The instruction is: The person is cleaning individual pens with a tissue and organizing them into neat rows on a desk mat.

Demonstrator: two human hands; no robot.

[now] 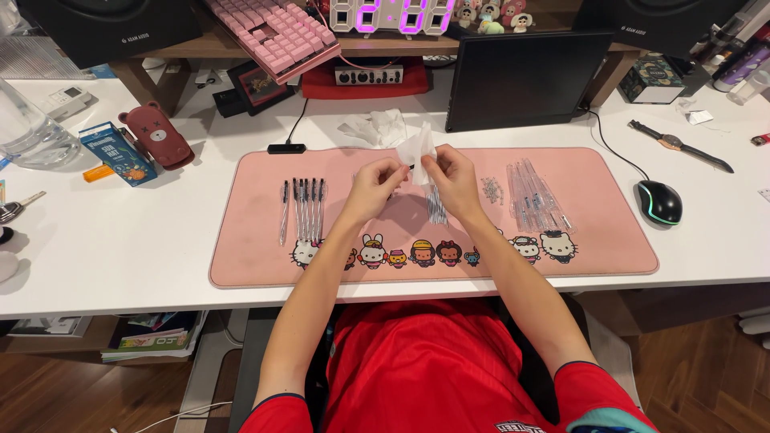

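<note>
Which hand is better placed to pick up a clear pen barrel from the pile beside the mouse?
Right hand, probably: the clear pen barrels lie on its side; the left hand would cross over.

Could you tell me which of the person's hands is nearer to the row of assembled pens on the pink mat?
Left. The left hand is just right of the pens; the right hand lies farther right, beyond it.

Clad in a red short-sleeved jersey (429, 365) with dark trim at the sleeve hems; teal patch on one sleeve; bare forearms, no rings or watch visible.
</note>
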